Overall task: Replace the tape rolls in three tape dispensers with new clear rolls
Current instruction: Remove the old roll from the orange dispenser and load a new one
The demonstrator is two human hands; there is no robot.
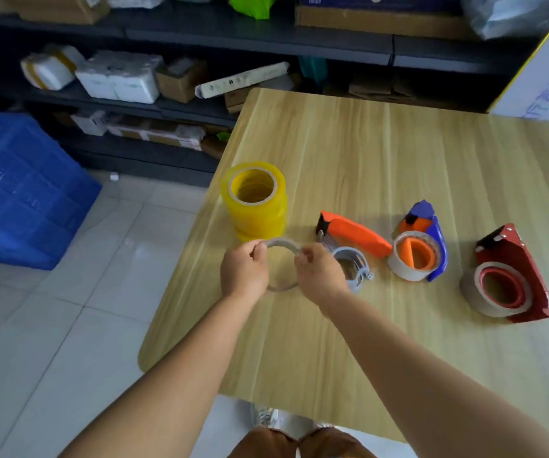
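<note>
Both hands hold a thin, nearly used-up cardboard tape ring above the wooden table. My left hand grips its left side and my right hand pinches its right side. Behind the ring stands a stack of yellowish clear tape rolls. An orange dispenser with a grey hub lies just right of my right hand, its hub bare. A blue-and-orange dispenser and a red dispenser lie further right, each with a thin roll on it.
The table's left edge runs close to the tape stack, with white tiled floor beyond it. A blue plastic crate stands on the floor at left. Dark shelves with boxes and parcels fill the back. A white board leans at the far right.
</note>
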